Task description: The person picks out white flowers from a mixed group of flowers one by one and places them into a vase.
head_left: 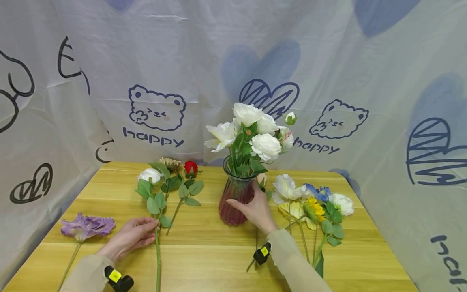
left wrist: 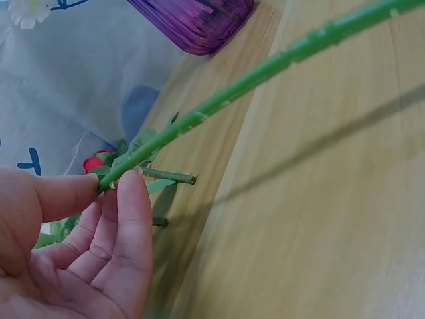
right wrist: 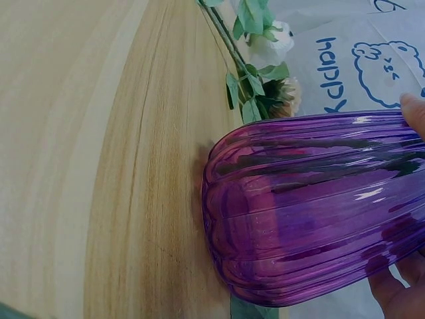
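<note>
In the head view my left hand (head_left: 133,235) is at the left of the table, pinching the green stem of a white rose (head_left: 150,175). The left wrist view shows that stem (left wrist: 232,93) between thumb and index finger, slanting over the wood with its shadow below. My right hand (head_left: 258,209) grips a ribbed purple glass vase (head_left: 227,207) around its side, thumb across the front. Several white flowers (head_left: 266,147) and green leaves stand in the vase. Close up in the right wrist view, dark stems show through the purple glass (right wrist: 299,212).
Left of the vase lie a red rose (head_left: 191,168) and a beige flower (head_left: 170,163); a purple flower (head_left: 87,227) lies near the left edge. To the right are a yellow sunflower (head_left: 313,209), a blue flower (head_left: 319,192) and white blooms (head_left: 286,187). A printed curtain (head_left: 204,73) hangs behind the table.
</note>
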